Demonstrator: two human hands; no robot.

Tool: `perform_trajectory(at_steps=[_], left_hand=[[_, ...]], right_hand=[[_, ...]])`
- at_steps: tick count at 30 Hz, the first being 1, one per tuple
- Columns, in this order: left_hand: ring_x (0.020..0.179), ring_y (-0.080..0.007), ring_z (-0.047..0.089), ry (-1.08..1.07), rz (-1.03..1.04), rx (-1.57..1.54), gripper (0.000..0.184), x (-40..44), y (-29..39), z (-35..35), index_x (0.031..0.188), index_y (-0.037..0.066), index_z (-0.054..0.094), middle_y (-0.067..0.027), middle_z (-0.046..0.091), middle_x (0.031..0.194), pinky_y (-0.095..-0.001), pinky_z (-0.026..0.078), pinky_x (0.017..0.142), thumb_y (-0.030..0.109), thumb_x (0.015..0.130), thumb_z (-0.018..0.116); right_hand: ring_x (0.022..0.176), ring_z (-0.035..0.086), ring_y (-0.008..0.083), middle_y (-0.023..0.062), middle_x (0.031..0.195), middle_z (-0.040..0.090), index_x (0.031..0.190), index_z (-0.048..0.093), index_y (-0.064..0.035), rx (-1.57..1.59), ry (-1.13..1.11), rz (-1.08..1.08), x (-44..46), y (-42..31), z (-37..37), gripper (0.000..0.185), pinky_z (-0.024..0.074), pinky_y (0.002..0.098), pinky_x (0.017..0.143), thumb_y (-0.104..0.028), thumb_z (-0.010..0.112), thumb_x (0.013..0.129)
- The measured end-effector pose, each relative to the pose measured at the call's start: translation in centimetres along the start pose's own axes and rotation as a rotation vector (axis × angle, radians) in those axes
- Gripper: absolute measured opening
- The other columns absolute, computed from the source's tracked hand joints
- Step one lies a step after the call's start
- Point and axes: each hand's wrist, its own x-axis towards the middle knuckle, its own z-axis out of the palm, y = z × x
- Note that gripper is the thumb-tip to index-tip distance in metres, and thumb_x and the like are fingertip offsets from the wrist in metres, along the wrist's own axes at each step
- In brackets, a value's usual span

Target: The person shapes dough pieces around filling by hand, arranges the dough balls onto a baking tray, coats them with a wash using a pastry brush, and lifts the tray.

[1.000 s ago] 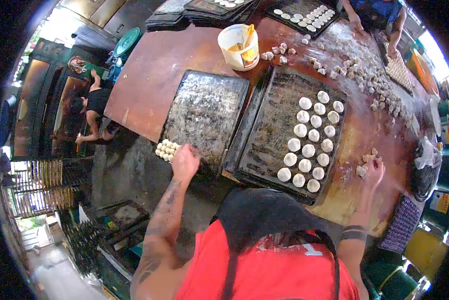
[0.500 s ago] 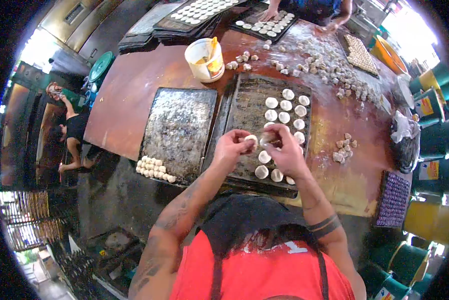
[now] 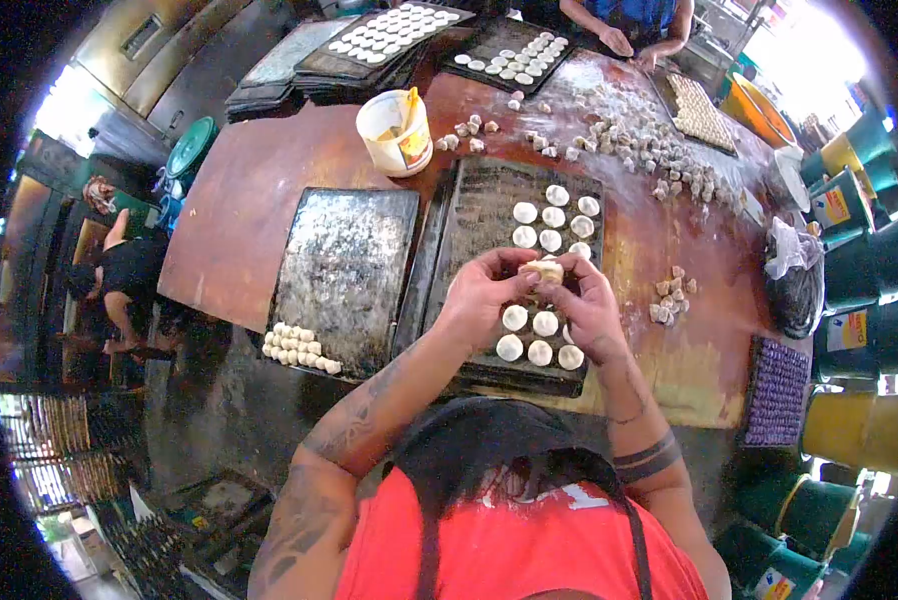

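At the far left, can see a green round basin or lid [image 3: 192,147], cannot tell which. Then, toward the top, a stack of dark trays [image 3: 364,80], with pale dough discs [image 3: 394,30] in rows on the uppermost. On the table [image 3: 224,215], a dark tray [image 3: 344,250] with a cluster of small dough balls [image 3: 301,347] at the near left corner. Beyond it, a white bucket [image 3: 374,130] with a yellow-handled tool [image 3: 411,105] standing inside; coloured print on the side, too blurred to read. Next, above a second tray [image 3: 489,200] of pale dough rounds [image 3: 524,213], a dough piece [image 3: 543,268] pinched in the fingertips of the left hand [image 3: 484,300] and the right hand [image 3: 589,305], the two meeting around it. Below, pale print on a red shirt [image 3: 469,550], partly hidden. Farther right, a small heap of brownish lumps [image 3: 673,296], then an orange basin [image 3: 759,110], contents unclear. Just beyond the table edge, a purple tray [image 3: 777,395] filled with close rows of small things, too small to name. At the far right, dark green drums [image 3: 854,275], with yellow-and-white labels [image 3: 849,332]; cannot read the writing.
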Motion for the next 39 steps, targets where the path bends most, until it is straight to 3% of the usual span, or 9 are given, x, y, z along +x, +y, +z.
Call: perform_trajectory(at_steps=[4,8,10,15,18,26,29,34,39], left_hand=[[0.083,-0.014,0.064,0.022,-0.003,-0.114,0.016,0.1,1.3,2.2,0.106,-0.002,0.066,-0.0067,0.067,0.101,-0.0265,0.053,0.078,0.009,0.093,0.067],[0.094,-0.0158,0.064,0.132,0.545,0.742,0.015,1.4,-1.8,0.2,0.107,-0.002,0.064,-0.0075,0.063,0.11,-0.0277,0.053,0.081,0.002,0.094,0.059],[0.094,-0.0169,0.065,0.123,0.459,0.447,0.02,0.6,-1.6,1.5,0.113,-0.002,0.061,-0.0083,0.062,0.113,-0.028,0.053,0.082,0.002,0.094,0.061],[0.089,-0.0173,0.067,-0.152,-0.132,-0.303,0.037,3.7,-0.7,-2.7,0.125,-0.001,0.051,-0.007,0.065,0.104,-0.03,0.057,0.08,0.007,0.092,0.067],[0.089,-0.0187,0.069,0.012,-0.122,0.061,0.041,1.6,2.8,0.2,0.125,0.0,0.053,-0.007,0.067,0.103,-0.0307,0.058,0.077,0.008,0.089,0.072],[0.098,-0.0188,0.066,-0.236,-0.295,-0.373,0.029,3.5,-1.5,-0.4,0.112,0.004,0.062,-0.0058,0.067,0.104,-0.0337,0.054,0.085,0.012,0.086,0.075],[0.095,-0.0179,0.066,-0.066,-0.272,-0.165,0.027,4.0,-2.4,-0.5,0.111,0.004,0.062,-0.0064,0.066,0.103,-0.0333,0.054,0.081,0.015,0.088,0.073],[0.098,-0.0194,0.066,0.292,0.01,0.21,0.035,7.0,-1.9,-3.1,0.128,-0.002,0.054,-0.0116,0.066,0.112,-0.0301,0.052,0.087,0.004,0.095,0.06],[0.135,-0.0295,0.046,0.004,0.32,0.509,0.072,9.5,-4.4,-5.5,0.156,0.004,0.022,-0.0144,0.041,0.152,-0.0367,0.038,0.11,-0.008,0.089,0.047]], right_hand=[[0.09,0.062,0.0143,0.0066,0.098,0.065,0.108,0.059,-0.0016,0.492,0.201,-0.098,0.7,0.7,2.2,0.018,0.0523,0.0303,0.083,-0.01,0.064,0.092],[0.094,0.063,0.0194,0.0084,0.103,0.066,0.111,0.063,-0.004,0.212,0.373,-0.207,0.5,-0.7,2.6,0.025,0.0519,0.0317,0.085,-0.002,0.063,0.086],[0.097,0.065,0.0243,0.0096,0.106,0.067,0.112,0.066,-0.0053,-0.44,0.499,-0.388,0.9,-1.2,1.9,0.03,0.0522,0.0331,0.087,0.001,0.064,0.083],[0.124,0.055,0.0352,0.0128,0.128,0.063,0.12,0.066,-0.0089,-0.725,0.277,-0.589,1.1,0.4,1.4,0.043,0.0475,0.046,0.1,-0.003,0.07,0.078],[0.131,0.05,0.035,0.0103,0.133,0.062,0.126,0.062,-0.0096,-0.786,0.172,-0.543,1.5,-1.9,0.9,0.054,0.0372,0.0476,0.11,-0.011,0.078,0.074],[0.094,0.066,0.0269,0.0073,0.098,0.07,0.091,0.06,-0.0067,-0.655,-0.04,-0.702,5.3,0.1,-0.8,0.033,0.0528,0.0397,0.084,-0.005,0.08,0.065],[0.089,0.064,0.0207,0.0068,0.088,0.066,0.091,0.06,-0.006,-0.483,0.291,-0.303,5.2,3.8,0.2,0.029,0.052,0.0351,0.08,0.001,0.075,0.067],[0.101,0.058,0.015,0.008,0.118,0.058,0.137,0.047,-0.0048,0.017,0.137,0.027,6.5,6.3,1.2,0.058,0.051,0.0282,0.083,-0.001,0.071,0.085],[0.092,0.067,0.0204,0.0132,0.101,0.071,0.111,0.067,0.0008,-0.283,0.211,0.086,13.6,9.9,-3.0,0.032,0.0525,0.035,0.084,-0.023,0.07,0.089]])
